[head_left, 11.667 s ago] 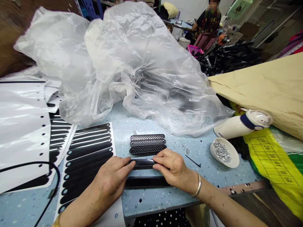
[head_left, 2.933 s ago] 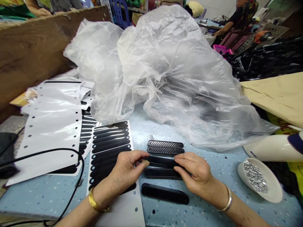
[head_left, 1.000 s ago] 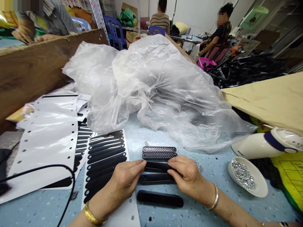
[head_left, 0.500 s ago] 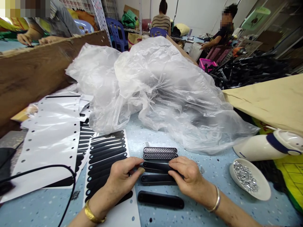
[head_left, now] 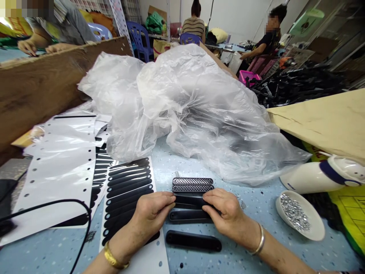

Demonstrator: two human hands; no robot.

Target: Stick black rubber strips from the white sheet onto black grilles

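A thin black strip with rounded ends (head_left: 188,200) is stretched between my two hands, just above the table; whether it rests on a black bar beneath cannot be made out. My left hand (head_left: 151,213) pinches its left end between thumb and fingers. At the right end, my right hand (head_left: 225,209) pinches it the same way. Closer to me lie a black bar (head_left: 186,217) and another black bar (head_left: 193,241), roughly parallel. Just beyond my hands sit two pieces with a lattice face (head_left: 192,184), side by side. Left of them lies a white sheet bearing several black strips (head_left: 127,198).
A heap of clear plastic film (head_left: 196,99) fills the back of the table. On the right are a bowl of small silvery pieces (head_left: 302,224) and a white bottle (head_left: 310,177). White backing sheets (head_left: 62,160) and a black cable (head_left: 88,217) lie left. Co-workers sit beyond.
My left thumb and fingers have closed on the left end of the strip, moving slightly right. My right hand keeps its pinch almost unmoved.
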